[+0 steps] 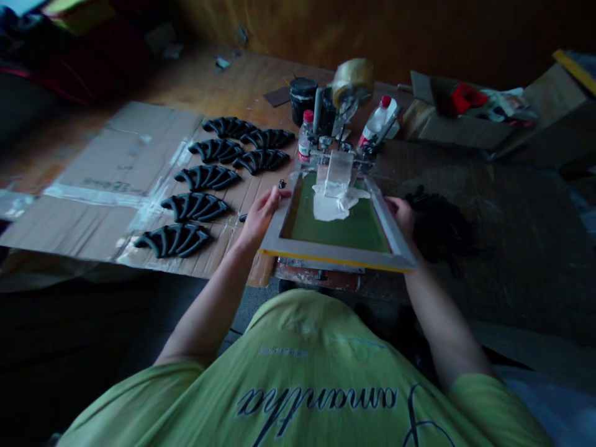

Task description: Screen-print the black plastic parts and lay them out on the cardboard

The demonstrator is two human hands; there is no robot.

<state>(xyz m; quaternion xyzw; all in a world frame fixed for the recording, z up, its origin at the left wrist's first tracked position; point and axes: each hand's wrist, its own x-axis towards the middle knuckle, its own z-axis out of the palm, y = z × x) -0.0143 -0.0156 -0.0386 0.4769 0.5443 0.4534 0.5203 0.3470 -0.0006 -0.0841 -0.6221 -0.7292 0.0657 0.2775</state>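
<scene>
A framed printing screen (335, 256) with green mesh sits tilted up on a hinged stand in front of me. White ink and a clear squeegee (336, 186) lie on the mesh near its far end. My left hand (261, 214) grips the frame's left rail, fingers curled over it. My right hand (401, 214) holds the right rail; its fingers are partly hidden behind the frame. A pile of black pieces (437, 226) lies just right of my right hand.
Several black fan-shaped pieces (195, 207) lie in rows on flattened cardboard (93, 186) to the left. Behind the screen stand two red-capped bottles (305, 136), a black jar (302, 99) and a tape roll (352, 77). An open cardboard box (447, 124) sits at the back right.
</scene>
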